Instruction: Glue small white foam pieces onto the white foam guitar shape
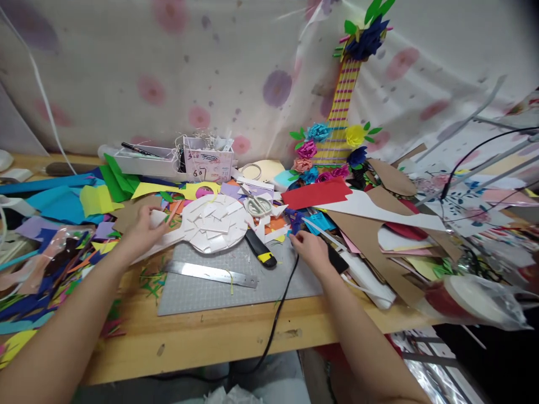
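My left hand [145, 229] is closed in a pinch on a small white card piece [158, 218], beside the narrow neck of a white guitar-shaped cutout [206, 221]. White strips are stuck across the round body of that cutout. On the right, my right hand [310, 251] is curled around the handle of a blue glue gun [295, 219]; the hand hides most of it, and a black cord runs down from below. Between the hands lie a black-and-yellow utility knife [260, 248], a steel ruler [210, 274] and pale-handled scissors [257, 205].
A grey cutting mat [189, 300] covers part of the wooden table [202, 342]. Coloured paper scraps [63, 205] crowd the left. A decorated paper guitar [340, 112] leans at the back. Cardboard pieces [379, 252] and a bagged roll [467, 300] lie right; a white box [208, 160] stands behind.
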Demonstrator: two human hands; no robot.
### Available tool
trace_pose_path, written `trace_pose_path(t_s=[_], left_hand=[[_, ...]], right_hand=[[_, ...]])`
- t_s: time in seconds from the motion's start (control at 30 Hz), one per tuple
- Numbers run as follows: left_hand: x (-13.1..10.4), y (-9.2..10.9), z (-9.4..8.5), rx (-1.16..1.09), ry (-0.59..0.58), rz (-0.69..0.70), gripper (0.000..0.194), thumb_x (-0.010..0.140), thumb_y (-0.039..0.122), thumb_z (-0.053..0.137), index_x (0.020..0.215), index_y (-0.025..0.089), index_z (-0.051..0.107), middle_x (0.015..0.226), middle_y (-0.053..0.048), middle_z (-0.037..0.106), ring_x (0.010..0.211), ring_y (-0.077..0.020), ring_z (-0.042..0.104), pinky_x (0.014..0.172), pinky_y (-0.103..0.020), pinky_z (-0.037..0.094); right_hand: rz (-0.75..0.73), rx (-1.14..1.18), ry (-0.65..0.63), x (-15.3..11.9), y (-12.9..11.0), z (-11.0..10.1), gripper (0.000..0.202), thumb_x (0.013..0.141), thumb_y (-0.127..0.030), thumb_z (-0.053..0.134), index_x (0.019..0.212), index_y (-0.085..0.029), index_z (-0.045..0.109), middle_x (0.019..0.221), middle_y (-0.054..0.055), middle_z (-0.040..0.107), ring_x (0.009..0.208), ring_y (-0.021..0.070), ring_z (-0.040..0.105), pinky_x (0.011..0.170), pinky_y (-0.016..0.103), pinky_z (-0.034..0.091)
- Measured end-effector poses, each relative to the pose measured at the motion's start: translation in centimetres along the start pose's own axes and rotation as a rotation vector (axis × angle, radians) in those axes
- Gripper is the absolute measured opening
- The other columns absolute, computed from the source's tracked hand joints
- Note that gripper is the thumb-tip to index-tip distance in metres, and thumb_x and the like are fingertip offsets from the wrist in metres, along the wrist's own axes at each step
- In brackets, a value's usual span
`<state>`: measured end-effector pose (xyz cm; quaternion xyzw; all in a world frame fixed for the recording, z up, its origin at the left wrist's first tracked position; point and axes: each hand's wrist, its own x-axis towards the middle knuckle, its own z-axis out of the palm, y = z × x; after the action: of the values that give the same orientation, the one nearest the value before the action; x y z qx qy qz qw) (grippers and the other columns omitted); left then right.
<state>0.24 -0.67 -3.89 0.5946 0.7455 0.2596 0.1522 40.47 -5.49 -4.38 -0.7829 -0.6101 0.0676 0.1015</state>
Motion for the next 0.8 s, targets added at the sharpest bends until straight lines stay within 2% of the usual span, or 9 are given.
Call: trace_pose_path(t_s=[0.07,0.17,0.23,0.3,0.4,0.5,0.6,0.67,0.8], left_hand=[[-0.4,-0.6,-0.8,0.179,-0.131,0.033,0.064,0.072,0.037,0.067,0.126,0.022,0.038,0.112,-0.008,0.062,0.088,-0.0214,0.064,0.074,-0.029,0.048],[-1.3,-0.3,-1.3,0.347,-0.25,0.099,0.09,0.064,0.042,0.073,0.138,0.018,0.028,0.132,-0.016,0.053,0.108,-0.0301,0.059,0.082,-0.034,0.047],[-1.7,0.4,-1.2,0.388,-0.292,0.129,0.097,0.062,0.039,0.073,0.141,0.013,0.024,0.139,-0.021,0.047,0.119,-0.0327,0.053,0.088,-0.036,0.045],[-2.0,0.9,-1.0,0.404,-0.311,0.126,0.095,0.064,0.036,0.071,0.142,0.01,0.024,0.139,-0.023,0.046,0.121,-0.0334,0.051,0.089,-0.037,0.044],[-2.0,1.0,-0.8,0.403,-0.295,0.115,0.084,0.07,0.037,0.064,0.141,0.011,0.028,0.134,-0.022,0.051,0.114,-0.0332,0.056,0.084,-0.037,0.046],[-1.7,0.4,-1.3,0.357,-0.273,0.116,0.077,0.073,0.038,0.06,0.139,0.015,0.031,0.122,-0.015,0.06,0.101,-0.0294,0.062,0.078,-0.033,0.047],[-1.3,-0.2,-2.8,0.29,-0.168,0.116,0.079,0.068,0.036,0.066,0.137,0.015,0.034,0.119,-0.012,0.061,0.096,-0.0253,0.063,0.077,-0.029,0.047],[-1.2,-0.3,-4.2,0.237,-0.077,0.059,0.083,0.065,0.036,0.07,0.137,0.017,0.033,0.117,-0.01,0.061,0.093,-0.0227,0.062,0.075,-0.027,0.048],[-1.4,1.4,-6.0,0.173,0.046,-0.059,0.084,0.064,0.037,0.073,0.137,0.02,0.034,0.1,-0.004,0.064,0.083,-0.0206,0.062,0.072,-0.029,0.049]], right_hand=[[0.055,-0.007,0.074,0.4,1.7,-0.3,0.029,0.087,-0.043,0.048,0.075,-0.021,0.061,0.075,0.004,0.064,0.074,0.0193,0.059,0.063,0.028,0.036],[-0.021,-0.029,0.196,1.8,2.4,0.1,0.032,0.083,-0.046,0.053,0.096,-0.017,0.061,0.097,0.01,0.063,0.093,0.0234,0.057,0.076,0.031,0.04],[-0.039,-0.039,0.219,3.0,1.8,0.8,0.04,0.082,-0.046,0.055,0.103,-0.014,0.061,0.103,0.014,0.061,0.099,0.0266,0.054,0.084,0.034,0.04],[-0.023,-0.019,0.209,3.9,1.0,1.5,0.041,0.081,-0.045,0.056,0.103,-0.011,0.063,0.104,0.017,0.06,0.102,0.0292,0.054,0.088,0.037,0.039],[0.031,0.092,0.172,4.7,0.3,1.9,0.037,0.081,-0.042,0.055,0.099,-0.012,0.066,0.102,0.016,0.062,0.1,0.0301,0.057,0.086,0.038,0.042],[0.083,0.254,0.178,4.6,0.6,1.4,0.036,0.081,-0.042,0.053,0.098,-0.014,0.067,0.099,0.015,0.066,0.097,0.0297,0.06,0.08,0.036,0.045],[0.165,0.403,0.217,4.2,1.6,0.4,0.037,0.079,-0.044,0.053,0.095,-0.013,0.067,0.093,0.015,0.069,0.09,0.0298,0.064,0.076,0.037,0.048],[0.211,0.547,0.184,4.0,2.3,-0.3,0.035,0.079,-0.043,0.053,0.092,-0.014,0.066,0.084,0.013,0.07,0.079,0.0269,0.066,0.069,0.036,0.05],[0.188,0.816,0.118,3.9,2.8,-0.7,0.03,0.079,-0.039,0.053,0.092,-0.014,0.063,0.08,0.01,0.071,0.061,0.0205,0.065,0.053,0.03,0.049]])
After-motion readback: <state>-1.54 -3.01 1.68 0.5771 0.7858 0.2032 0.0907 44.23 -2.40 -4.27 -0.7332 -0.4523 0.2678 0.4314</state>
